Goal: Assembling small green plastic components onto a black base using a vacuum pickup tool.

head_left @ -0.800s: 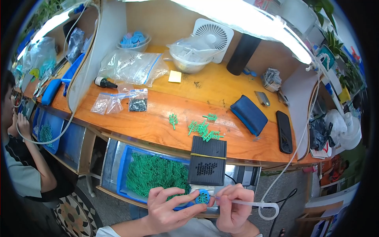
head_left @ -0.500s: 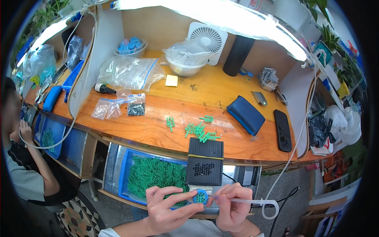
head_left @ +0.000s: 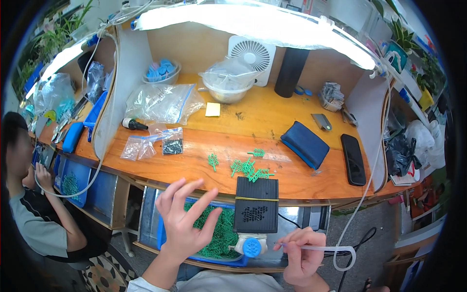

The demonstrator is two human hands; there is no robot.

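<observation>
Head view, one entry. Left hand (head_left: 184, 221): raised, palm turned inward, fingers spread wide, holding nothing; it hangs over the blue tray (head_left: 162, 237) below the bench edge. Tray: shallow, filled with a heap of small green plastic sprigs (head_left: 220, 233), branched like tiny fern fronds, bright green, tangled together. Right hand (head_left: 302, 253): fingers pressed together, pinching a thin clear tube (head_left: 327, 248) near its tip; the tube runs right and loops back in a ring. The tip points at a blue round cap (head_left: 251, 248), ribbed and dotted with holes, seated on a pale holder just below the black box (head_left: 256, 205). Box: square, matt black, a patch of small holes in its top, a yellow band across it, standing at the bench edge between the two hands. Whether the tube tip touches the cap cannot be told at this size. Bench (head_left: 194, 168): orange wood, with loose green sprigs (head_left: 249, 168) scattered just beyond the box, the same kind as those in the tray. Further back: clear bags (head_left: 160, 103), a steel bowl (head_left: 227, 90) covered in film, a white fan (head_left: 251, 56), a black cylinder (head_left: 290, 73). Right part: a dark blue pouch (head_left: 305, 144), a black phone (head_left: 353, 159). At far left, another person (head_left: 34, 214) sits at the next bench.
</observation>
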